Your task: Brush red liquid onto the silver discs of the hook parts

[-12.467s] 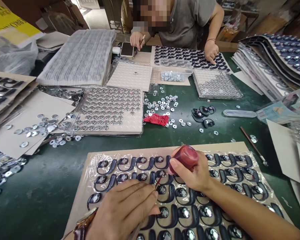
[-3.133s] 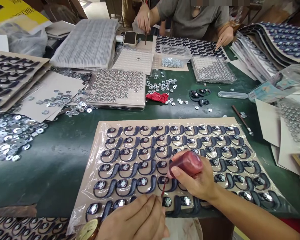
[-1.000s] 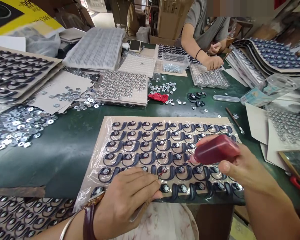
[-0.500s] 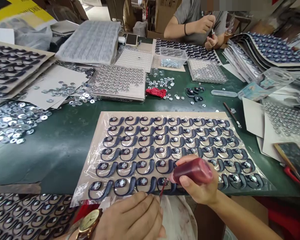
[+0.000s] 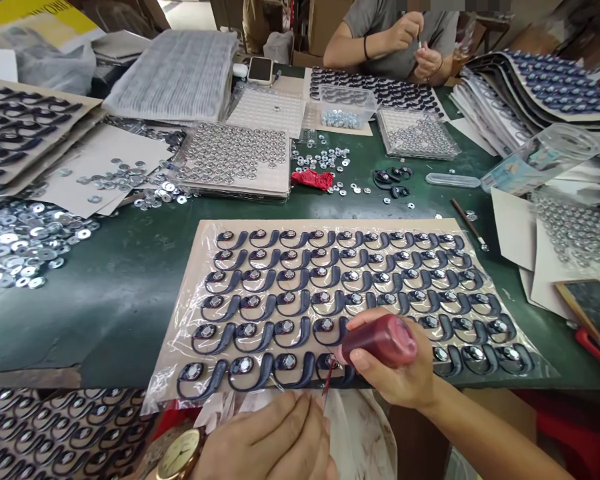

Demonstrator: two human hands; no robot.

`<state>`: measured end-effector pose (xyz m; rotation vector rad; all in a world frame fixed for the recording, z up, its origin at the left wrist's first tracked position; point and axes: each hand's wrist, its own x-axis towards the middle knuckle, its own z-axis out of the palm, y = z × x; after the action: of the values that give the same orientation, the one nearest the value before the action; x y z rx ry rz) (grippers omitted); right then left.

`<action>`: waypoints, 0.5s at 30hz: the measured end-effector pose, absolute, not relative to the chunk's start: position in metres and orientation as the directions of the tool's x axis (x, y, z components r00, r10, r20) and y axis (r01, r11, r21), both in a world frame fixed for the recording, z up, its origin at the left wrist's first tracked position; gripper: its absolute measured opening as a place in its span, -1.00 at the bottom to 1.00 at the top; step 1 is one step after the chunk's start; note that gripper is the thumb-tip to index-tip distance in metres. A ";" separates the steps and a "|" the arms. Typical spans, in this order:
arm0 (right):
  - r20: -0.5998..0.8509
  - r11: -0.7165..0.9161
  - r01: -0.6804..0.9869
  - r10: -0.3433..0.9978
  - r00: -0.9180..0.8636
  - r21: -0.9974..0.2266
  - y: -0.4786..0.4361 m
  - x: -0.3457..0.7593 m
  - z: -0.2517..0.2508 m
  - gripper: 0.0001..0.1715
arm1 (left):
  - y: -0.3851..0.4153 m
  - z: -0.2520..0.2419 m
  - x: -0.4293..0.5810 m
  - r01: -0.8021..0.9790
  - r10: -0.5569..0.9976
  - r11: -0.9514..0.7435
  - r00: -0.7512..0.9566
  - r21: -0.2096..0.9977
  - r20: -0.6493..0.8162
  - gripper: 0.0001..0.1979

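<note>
Bottle of translucent dark-red plastic [image 5: 380,341], blunt-ended, lies tilted in the right hand [image 5: 400,370], thumb and fingers wrapped round its body; its narrow nozzle points down-left, just beside the fourth black ear-hook piece with a silver face [image 5: 324,363] in the nearest row, though contact cannot be told. The left hand [image 5: 270,437], a gold-rimmed wristwatch [image 5: 179,455] at its wrist, has its fingers drawn together round a thin, pointed, reddish tool [image 5: 327,381], whose tip meets that same piece; the exact pinch is hidden. Rows of such pieces cover a brown cardboard sheet with crinkled clear film [image 5: 187,293] along the near edge of a dark green table [image 5: 105,320]. The bottle is probably light and soft-walled, so a loose mid-body hold suits it, since a hard squeeze could flood the piece. The tool looks stiff and may turn slippery if wet; pinch it near its tip. The film looks slick, the sheet apt to flex: best taken flat by opposite edges.
</note>
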<state>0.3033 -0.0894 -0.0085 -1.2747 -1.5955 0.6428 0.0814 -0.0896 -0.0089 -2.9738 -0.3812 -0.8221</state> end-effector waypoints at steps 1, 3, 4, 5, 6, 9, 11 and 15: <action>0.338 0.302 0.417 0.941 0.013 -0.857 -0.090 0.303 -0.009 -0.84 | -0.089 -0.008 0.081 0.242 0.225 -0.970 0.831 0.035 0.509 -0.79; 0.301 0.268 0.380 0.953 0.029 -0.885 -0.090 0.303 -0.011 -0.84 | -0.086 -0.004 0.082 0.235 0.222 -0.971 0.837 0.037 0.500 -0.81; 0.282 0.249 0.364 0.959 0.037 -0.897 -0.091 0.304 -0.012 -0.84 | -0.085 -0.003 0.082 0.233 0.221 -0.972 0.839 0.039 0.498 -0.81; 0.267 0.235 0.354 0.963 0.043 -0.905 -0.091 0.304 -0.013 -0.84 | -0.084 -0.002 0.082 0.231 0.220 -0.972 0.838 0.041 0.499 -0.81; 0.256 0.224 0.351 0.965 0.049 -0.909 -0.091 0.305 -0.014 -0.85 | -0.083 -0.001 0.083 0.229 0.219 -0.973 0.837 0.043 0.502 -0.81; 0.244 0.208 0.353 0.968 0.058 -0.912 -0.092 0.306 -0.016 -0.85 | -0.083 0.000 0.084 0.234 0.230 -0.971 0.836 0.055 0.498 -0.79; 0.230 0.193 0.346 0.971 0.069 -0.918 -0.093 0.307 -0.017 -0.83 | -0.084 -0.002 0.084 0.242 0.241 -0.968 0.835 0.063 0.494 -0.77; 0.209 0.173 0.324 0.975 0.080 -0.930 -0.094 0.307 -0.018 -0.82 | -0.087 -0.007 0.082 0.263 0.263 -0.962 0.833 0.070 0.487 -0.78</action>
<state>0.3073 -0.0937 -0.0179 -1.3368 -1.4353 0.8113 0.0818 -0.0874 -0.0072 -3.0075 -0.4323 -0.7989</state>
